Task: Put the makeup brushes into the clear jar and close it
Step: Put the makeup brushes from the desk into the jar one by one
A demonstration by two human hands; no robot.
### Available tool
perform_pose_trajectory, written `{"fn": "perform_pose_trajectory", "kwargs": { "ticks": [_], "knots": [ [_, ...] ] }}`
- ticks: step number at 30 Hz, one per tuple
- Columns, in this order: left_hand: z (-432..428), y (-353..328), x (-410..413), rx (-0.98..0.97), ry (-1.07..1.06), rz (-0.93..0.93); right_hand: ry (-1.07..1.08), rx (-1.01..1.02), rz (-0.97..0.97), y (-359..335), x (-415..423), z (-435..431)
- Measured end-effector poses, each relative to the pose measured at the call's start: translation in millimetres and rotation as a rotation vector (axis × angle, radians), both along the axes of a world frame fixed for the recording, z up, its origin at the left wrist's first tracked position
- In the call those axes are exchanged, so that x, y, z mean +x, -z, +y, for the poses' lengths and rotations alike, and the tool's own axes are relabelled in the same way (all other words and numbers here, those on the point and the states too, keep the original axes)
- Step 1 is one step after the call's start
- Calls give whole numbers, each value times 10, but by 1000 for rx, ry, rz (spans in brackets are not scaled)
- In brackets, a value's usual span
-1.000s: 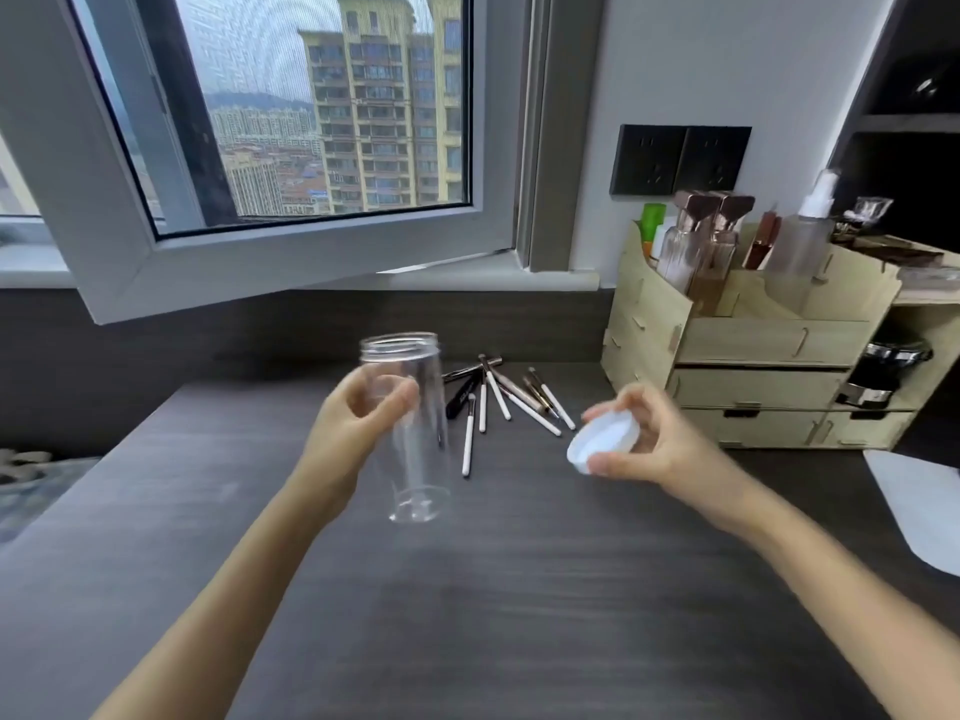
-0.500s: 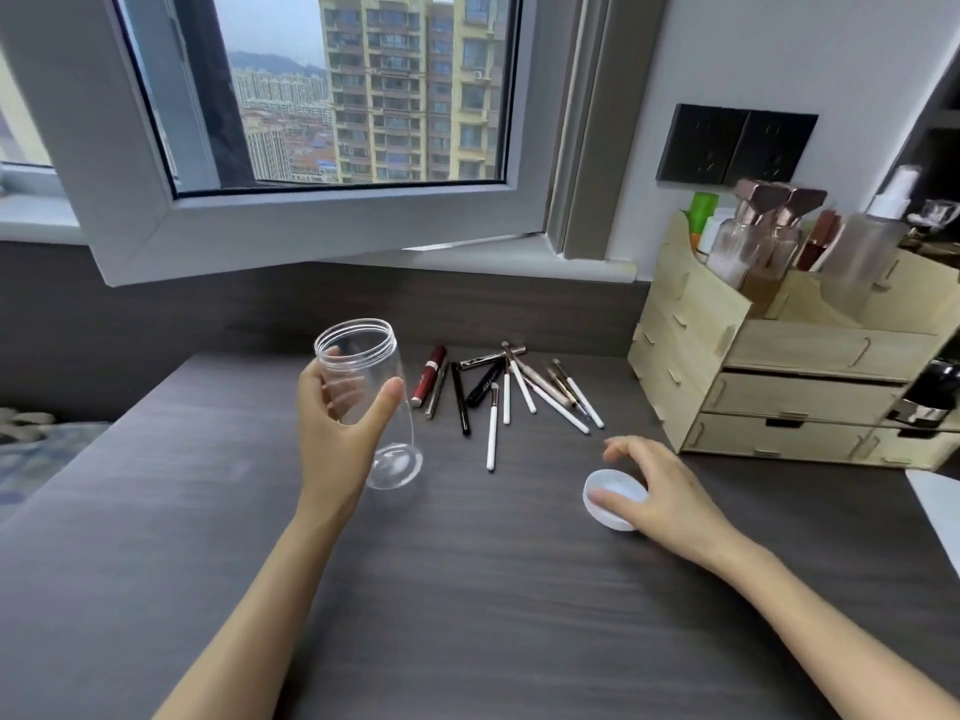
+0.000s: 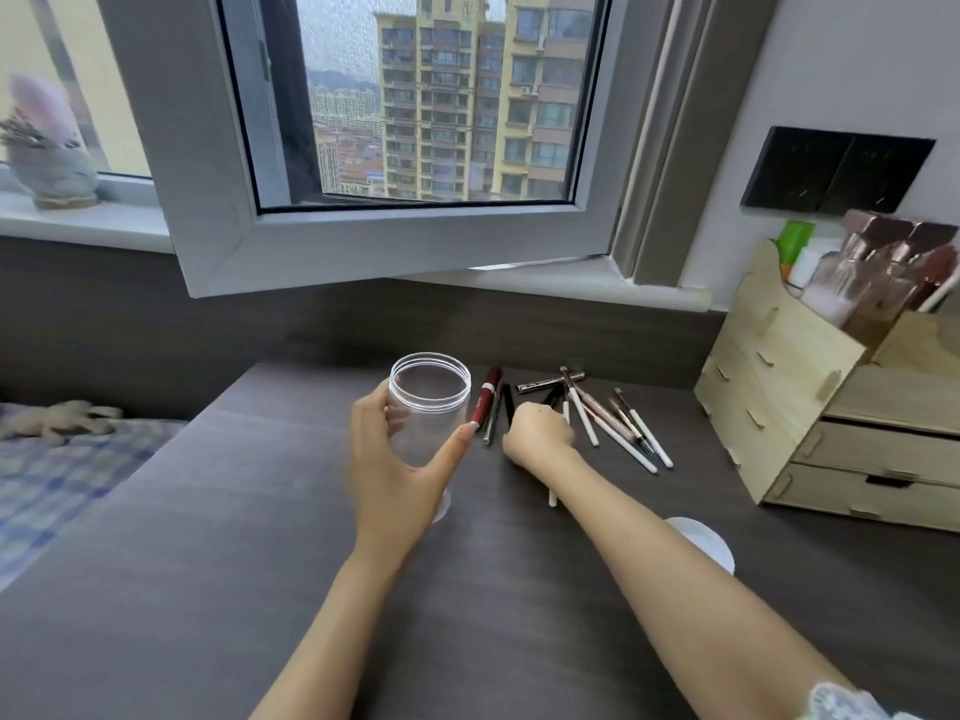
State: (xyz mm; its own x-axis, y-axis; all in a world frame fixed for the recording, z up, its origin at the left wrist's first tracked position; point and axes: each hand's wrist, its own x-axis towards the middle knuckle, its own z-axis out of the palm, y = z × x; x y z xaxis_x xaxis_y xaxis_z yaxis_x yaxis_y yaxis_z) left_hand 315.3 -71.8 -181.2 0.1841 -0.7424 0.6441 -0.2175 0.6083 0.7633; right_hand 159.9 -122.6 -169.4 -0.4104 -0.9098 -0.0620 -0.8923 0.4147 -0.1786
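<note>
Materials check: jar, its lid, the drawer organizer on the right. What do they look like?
Jar: clear, glossy, likely plastic; the left hand shows through its wall, and the neck has moulded thread rings. Lid: opaque white, smooth, probably plastic; mostly hidden behind the forearm. Drawer organizer: pale, matte, unfinished thin wood or plywood, with tab-and-slot joints visible on the side panel.

The right forearm point(image 3: 691, 579) covers most of the white lid point(image 3: 709, 545), and the right hand point(image 3: 537, 436) is curled over the near ends of the brushes point(image 3: 618, 428), so whether its fingers have closed on 1 can't be told. The left hand point(image 3: 395, 459) hides the jar's point(image 3: 431, 402) lower wall. The wooden organizer point(image 3: 810, 407) runs off the right edge, its bottles perhaps too blurred to identify.
</note>
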Motion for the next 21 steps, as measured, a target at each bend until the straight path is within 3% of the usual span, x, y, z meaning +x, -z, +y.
{"fn": "perform_pose_trajectory", "kwargs": {
  "ticks": [5,10,12,15,19,21],
  "knots": [
    [-9,0,1,-4,4,-4,3,-63,-241,-154,-50,123],
    [34,-36,-9,20,32,-33,-78,-541,-1230,-584,-132,614],
    [53,-51,-19,22,79,-85,-201,-797,-1399,-776,-165,850],
    [90,-80,-12,-49,81,-263,-328,-939,-1211,-936,-115,1133],
    [174,-86,-14,-139,79,-388,-365,-757,-621,-772,33,1303],
    [196,-78,-33,-194,63,-427,-377,-692,-450,-658,71,1353]
  ]
}}
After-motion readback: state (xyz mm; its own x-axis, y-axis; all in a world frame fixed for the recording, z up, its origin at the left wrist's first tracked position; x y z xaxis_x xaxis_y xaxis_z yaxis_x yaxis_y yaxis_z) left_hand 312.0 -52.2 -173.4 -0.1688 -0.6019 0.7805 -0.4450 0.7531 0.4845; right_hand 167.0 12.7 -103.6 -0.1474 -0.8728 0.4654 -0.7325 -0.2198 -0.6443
